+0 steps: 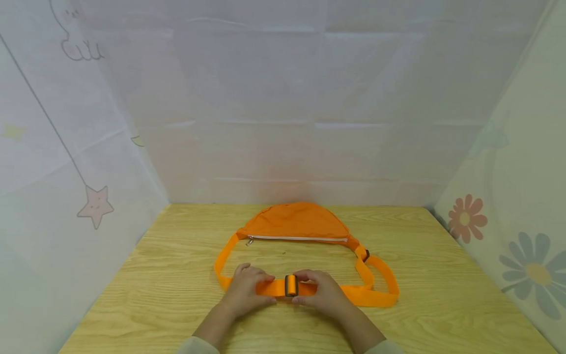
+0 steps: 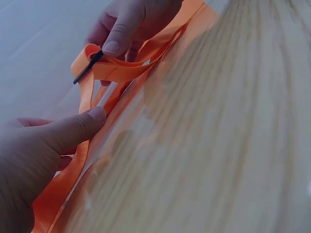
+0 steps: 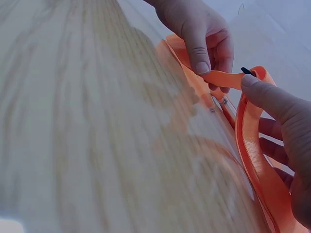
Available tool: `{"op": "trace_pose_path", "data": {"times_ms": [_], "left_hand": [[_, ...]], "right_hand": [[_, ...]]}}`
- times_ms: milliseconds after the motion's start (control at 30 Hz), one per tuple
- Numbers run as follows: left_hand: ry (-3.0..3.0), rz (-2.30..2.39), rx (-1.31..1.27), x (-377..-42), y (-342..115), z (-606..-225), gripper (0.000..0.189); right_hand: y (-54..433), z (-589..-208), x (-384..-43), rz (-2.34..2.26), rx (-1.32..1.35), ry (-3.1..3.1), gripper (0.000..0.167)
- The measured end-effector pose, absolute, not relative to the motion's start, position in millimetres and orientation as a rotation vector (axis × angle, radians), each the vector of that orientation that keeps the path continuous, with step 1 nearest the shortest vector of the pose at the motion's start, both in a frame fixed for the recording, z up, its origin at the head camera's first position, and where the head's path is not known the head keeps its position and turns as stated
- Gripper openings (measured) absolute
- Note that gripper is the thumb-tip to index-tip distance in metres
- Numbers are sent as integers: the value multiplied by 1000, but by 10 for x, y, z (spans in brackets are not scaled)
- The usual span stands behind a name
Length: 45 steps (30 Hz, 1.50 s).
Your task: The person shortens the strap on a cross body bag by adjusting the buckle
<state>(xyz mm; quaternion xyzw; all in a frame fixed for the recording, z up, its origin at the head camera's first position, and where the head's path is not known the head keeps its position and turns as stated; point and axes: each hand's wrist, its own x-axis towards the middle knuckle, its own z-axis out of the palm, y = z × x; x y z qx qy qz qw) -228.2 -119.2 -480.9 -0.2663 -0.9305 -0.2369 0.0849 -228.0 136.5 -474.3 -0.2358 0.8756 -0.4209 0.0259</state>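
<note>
An orange waist bag lies at the back of the table, its white zipper facing the near side. Its orange strap loops toward me and passes through a dark slide buckle. Left of the buckle, my left hand pinches the strap between thumb and fingers. My right hand pinches the buckle's right edge and the strap there; in the right wrist view its thumb presses by the dark buckle. The strap makes a small fold through the buckle.
The wooden table carries the bag. A second dark buckle sits on the strap near the bag's right end. A metal zipper pull hangs at the left end. Pale printed sheets stand behind and at both sides.
</note>
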Motion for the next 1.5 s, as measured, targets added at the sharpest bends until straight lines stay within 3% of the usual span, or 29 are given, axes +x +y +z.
{"op": "trace_pose_path", "data": {"times_ms": [700,933,1200,1500], "left_hand": [[-2715,-1099,-773,-2279,-998,-4863,47],[-2693,-863,-816,-2269,-990,-4851,45],[-2724,-545,-833,-2271,-1039,-4820,57],[-2687,-444,-811,-2277,-1102,-4796,46]], "right_hand": [[1373,-4742,-2264,-1325,-761,2714,51],[1367,-4742,-2248,-1351,-700,2672,52],[1362,-4718,-2241,-1347,-721,2678,50],[1366,-4704,-2227,-1413,-676,2637,47]]}}
